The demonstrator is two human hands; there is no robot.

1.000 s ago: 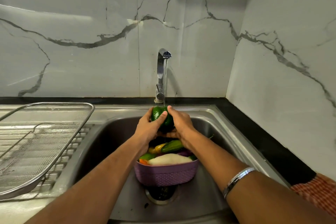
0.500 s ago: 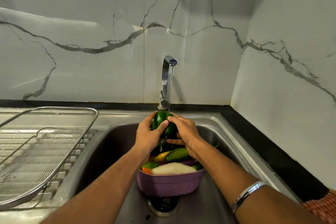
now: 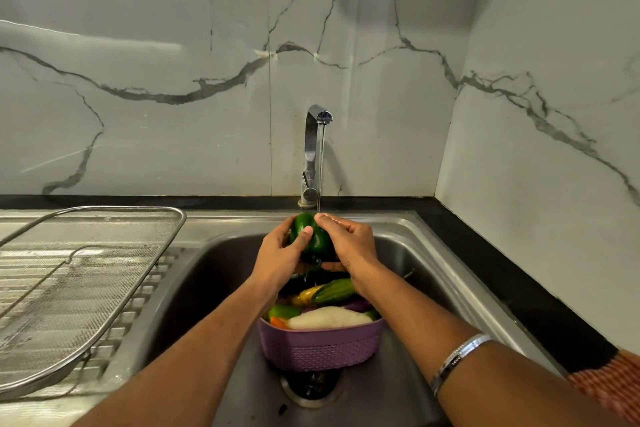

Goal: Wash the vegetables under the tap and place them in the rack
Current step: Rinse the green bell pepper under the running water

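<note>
Both hands' fingers curled round green pepper [image 3: 313, 241] under tap [image 3: 316, 149]; purple basket [image 3: 320, 345] holds vegetables [image 3: 329, 317].

Both forearms reach forward from the bottom edge and converge at center. Left hand [image 3: 280, 253] curled, palm facing right, thumb on top pointing up-right, fingers wrapped out of view. Right hand [image 3: 349, 244] curled opposite it, palm facing left, index fingertip on top, other fingers tucked below. 2 hands nearly touching. Right wrist bears a bracelet [image 3: 457, 359].
</note>
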